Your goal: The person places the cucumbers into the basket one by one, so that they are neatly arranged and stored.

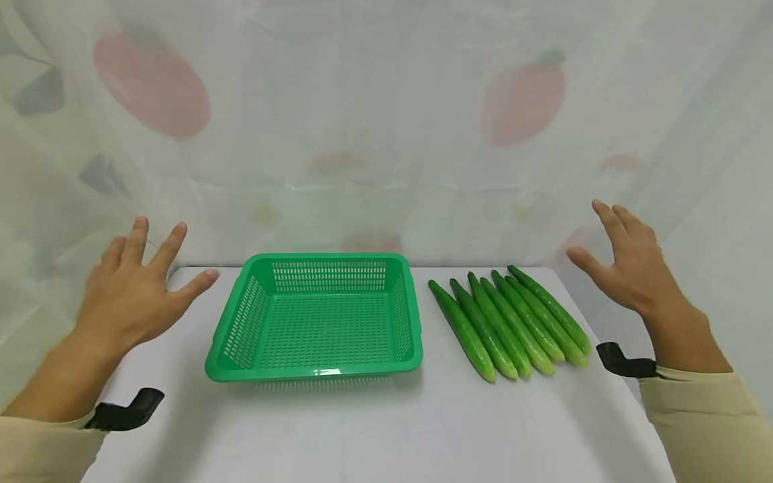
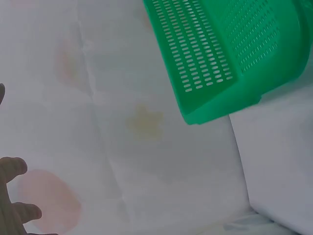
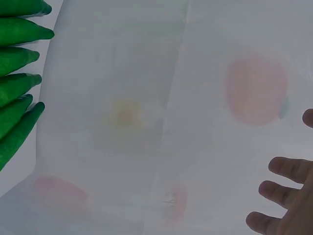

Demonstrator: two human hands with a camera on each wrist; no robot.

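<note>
A green plastic basket (image 1: 329, 329) with slotted walls stands on the white table, left of centre, with nothing inside it. To its right several green cucumbers (image 1: 513, 322) lie side by side in a slanted row. My left hand (image 1: 133, 288) is raised to the left of the basket, fingers spread, touching nothing. On the other side my right hand (image 1: 634, 268) hovers up and right of the cucumbers, fingers extended and holding nothing. The left wrist view shows the basket's corner (image 2: 220, 107); the right wrist view shows the cucumber tips (image 3: 24, 88) at its left edge.
The white table (image 1: 374, 429) ends just behind the basket and cucumbers. Beyond it hangs a pale curtain (image 1: 362, 134) printed with faded fruit, which also runs along both sides. A black strap piece (image 1: 129, 410) sits on each wrist at the beige sleeves (image 1: 700, 416).
</note>
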